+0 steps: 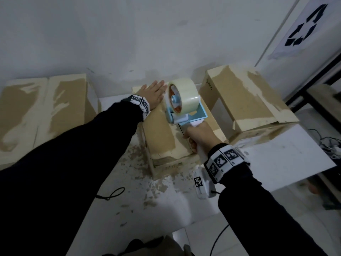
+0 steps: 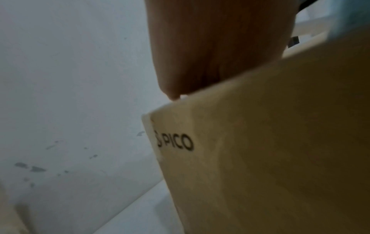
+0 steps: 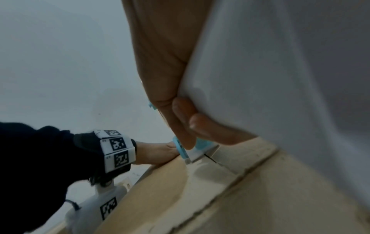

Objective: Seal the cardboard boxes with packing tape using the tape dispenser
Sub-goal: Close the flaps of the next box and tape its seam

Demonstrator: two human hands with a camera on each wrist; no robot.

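White, paper-flecked surface (image 1: 166, 209) carries the torn brown cardboard box (image 1: 162, 133), left hand (image 1: 154, 93) flat on it, right hand (image 1: 200, 136) clamping the blue-and-white tape dispenser (image 1: 184, 108); a crooked pull could wrinkle tape off the seam.

Tape dispenser (image 1: 186, 115) light blue and white; cardboard box (image 1: 162, 133) tan, pale torn patches; sleeves (image 1: 73, 163) black.

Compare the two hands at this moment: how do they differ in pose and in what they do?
The left hand lies flat with straight fingers, pressing on the far end of the middle cardboard box; the right hand curls round the white handle of the tape dispenser. The left hand holds nothing; the right hand holds the tool over the box's seam. Both wear marker wristbands and work on the same box.
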